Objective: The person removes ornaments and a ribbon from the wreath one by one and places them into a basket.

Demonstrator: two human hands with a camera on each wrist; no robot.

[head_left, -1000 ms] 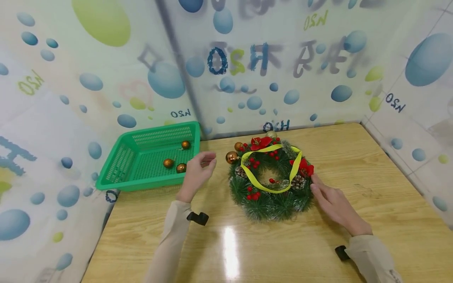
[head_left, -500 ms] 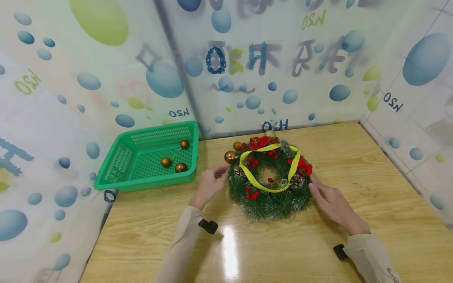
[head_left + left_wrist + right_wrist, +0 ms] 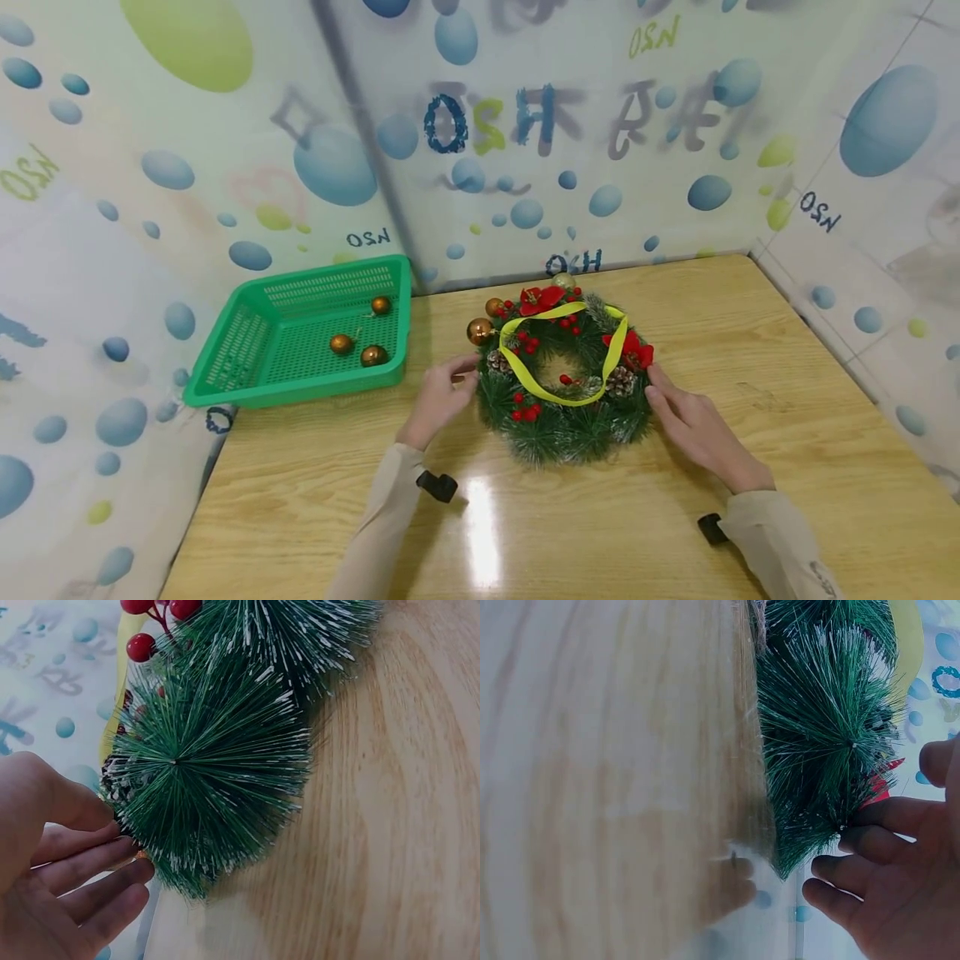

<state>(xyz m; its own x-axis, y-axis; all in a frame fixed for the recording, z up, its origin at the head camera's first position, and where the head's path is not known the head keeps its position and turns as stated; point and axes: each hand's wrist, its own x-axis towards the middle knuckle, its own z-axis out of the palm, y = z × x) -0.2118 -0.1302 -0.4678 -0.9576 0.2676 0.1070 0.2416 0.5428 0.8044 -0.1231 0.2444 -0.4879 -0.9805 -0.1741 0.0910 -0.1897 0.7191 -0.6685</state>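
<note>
A green Christmas wreath (image 3: pixel 547 433) lies on the wooden table, decorated with red flowers (image 3: pixel 542 298), red berries, pine cones (image 3: pixel 621 381) and orange-gold baubles (image 3: pixel 480 332). A loop of yellow ribbon (image 3: pixel 525 379) rests on top of it. My left hand (image 3: pixel 441 400) is at the wreath's left side, its thumb and fingertips right at the needles below the baubles. On the opposite side, my right hand (image 3: pixel 701 429) touches the outer needles with extended fingers, beside a red flower. In the left wrist view, the left fingers (image 3: pixel 112 900) are only slightly bent.
A green plastic basket (image 3: pixel 300 396) stands at the back left, with three orange-gold baubles (image 3: pixel 373 356) inside. Behind the table hangs a patterned wall covering (image 3: pixel 487 208). Light glares off the tabletop (image 3: pixel 600 533) near the front.
My left hand has moved right, from beside the basket to the wreath's left edge. The right hand stays at the wreath's right side. The whole head view has shifted slightly.
</note>
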